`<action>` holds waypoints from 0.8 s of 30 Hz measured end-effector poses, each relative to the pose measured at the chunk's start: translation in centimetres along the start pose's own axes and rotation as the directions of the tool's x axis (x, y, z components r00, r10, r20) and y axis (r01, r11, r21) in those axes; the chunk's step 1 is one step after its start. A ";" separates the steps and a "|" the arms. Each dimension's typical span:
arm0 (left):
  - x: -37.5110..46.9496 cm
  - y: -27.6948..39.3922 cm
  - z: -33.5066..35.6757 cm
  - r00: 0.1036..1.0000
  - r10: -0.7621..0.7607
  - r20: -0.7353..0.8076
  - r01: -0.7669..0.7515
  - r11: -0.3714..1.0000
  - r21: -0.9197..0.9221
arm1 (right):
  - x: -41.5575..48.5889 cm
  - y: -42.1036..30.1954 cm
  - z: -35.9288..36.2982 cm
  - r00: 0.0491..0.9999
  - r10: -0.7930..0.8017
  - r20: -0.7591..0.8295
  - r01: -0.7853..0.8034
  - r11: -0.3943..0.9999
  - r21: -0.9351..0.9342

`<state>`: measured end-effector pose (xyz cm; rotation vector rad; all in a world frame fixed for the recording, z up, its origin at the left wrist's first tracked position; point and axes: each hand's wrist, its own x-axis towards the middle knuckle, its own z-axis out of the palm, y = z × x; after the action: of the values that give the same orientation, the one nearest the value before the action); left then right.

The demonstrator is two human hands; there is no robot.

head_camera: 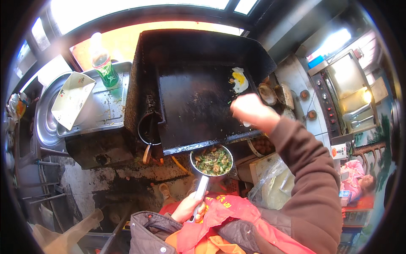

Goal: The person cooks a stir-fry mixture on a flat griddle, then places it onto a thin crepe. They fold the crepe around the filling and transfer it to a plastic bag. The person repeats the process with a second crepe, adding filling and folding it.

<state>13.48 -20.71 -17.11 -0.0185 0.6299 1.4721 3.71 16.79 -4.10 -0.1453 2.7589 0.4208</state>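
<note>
My left hand [187, 208] grips the long metal handle of a small saucepan [201, 185] in front of my red apron [222, 206]. Chopped greens mixed with brown pieces [214, 161] fill this pan, just off the griddle's near edge. Over the right side of the dark flat griddle [196, 104] is my right hand [249, 111], fingers curled and overexposed. Whether it holds something cannot be made out. Beyond it an egg with a broken yellow yolk [239, 80] lies on the plate. A bit of white shows below the hand, mostly hidden.
Left of the griddle, a metal tray [119, 111] bears a green-labelled bottle [106, 71] and a pale dish [73, 100]. A wooden-handled pot [149, 130] hangs at the griddle's left. Eggshells [267, 93] and a container of eggs [261, 145] are on the right. A person in pink [356, 182] is farther right.
</note>
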 end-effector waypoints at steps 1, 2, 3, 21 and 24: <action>-0.1 -0.1 0.2 1.000 -0.023 -0.021 0.023 1.000 0.000 | 2.8 3.0 1.4 0.981 0.192 0.004 -0.192 0.981 -0.016; -0.4 0.0 0.4 0.997 -0.045 -0.063 0.045 0.999 0.010 | 5.1 5.4 1.5 0.948 0.309 0.079 -0.295 0.944 -0.147; 0.0 -1.1 -0.3 0.997 -0.002 -0.083 0.005 0.999 0.045 | 6.9 8.7 3.9 0.926 0.377 -0.036 -0.378 0.913 -0.155; 0.4 0.5 1.4 0.997 -0.018 -0.074 0.016 0.999 -0.036 | 1.5 0.3 6.2 0.929 0.350 0.119 -0.356 0.934 0.033; -0.2 0.2 1.6 0.995 -0.026 -0.101 0.018 0.997 -0.076 | -1.0 -7.5 0.7 0.995 0.092 0.046 -0.096 0.992 0.086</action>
<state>13.89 -20.21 -15.61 -0.1592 0.6546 1.4795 6.02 9.89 -6.40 0.0152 2.7442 0.3220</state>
